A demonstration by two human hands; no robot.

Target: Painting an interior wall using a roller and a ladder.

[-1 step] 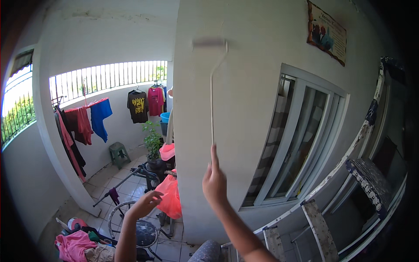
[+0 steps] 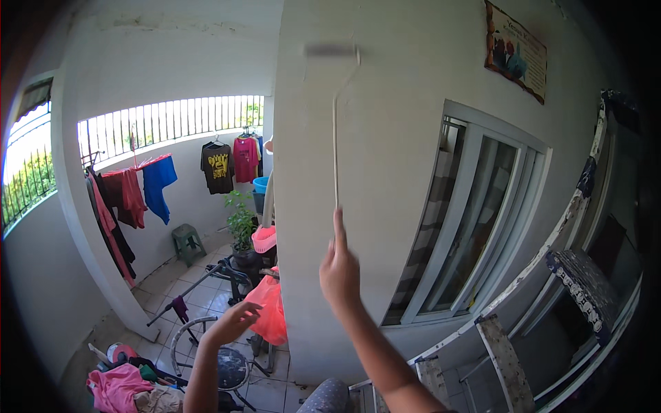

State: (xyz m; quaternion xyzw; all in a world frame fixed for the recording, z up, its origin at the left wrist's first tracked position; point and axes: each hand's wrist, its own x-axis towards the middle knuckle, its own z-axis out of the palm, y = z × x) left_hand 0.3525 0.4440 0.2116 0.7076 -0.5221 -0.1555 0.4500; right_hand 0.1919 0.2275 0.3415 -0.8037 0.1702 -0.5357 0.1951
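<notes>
My right hand (image 2: pixel 340 277) is closed round the handle of a paint roller (image 2: pixel 335 148), its index finger stretched along the shaft. The roller's long, thin pale rod runs upward. Its head, blurred by motion, lies against the upper part of the pale wall (image 2: pixel 392 165). Lower and to the left, my left hand (image 2: pixel 235 323) hangs in the air, holding nothing, with its fingers loosely bent and apart. From this view it overlaps the edge of a red plastic bag (image 2: pixel 270 310); I cannot tell whether they touch.
A paint-spotted ladder (image 2: pixel 506 358) stands at the lower right, beside a sliding window (image 2: pixel 475 227). A picture plaque (image 2: pixel 515 51) hangs high on the wall. At left are hanging laundry (image 2: pixel 160 186), a green stool (image 2: pixel 187 244), a potted plant (image 2: pixel 241 224), a round paint-stained seat (image 2: pixel 233 368) and piled clothes (image 2: pixel 120 389).
The roller has moved a little up the wall, and my right hand and forearm have risen with it. My left hand has barely shifted.
</notes>
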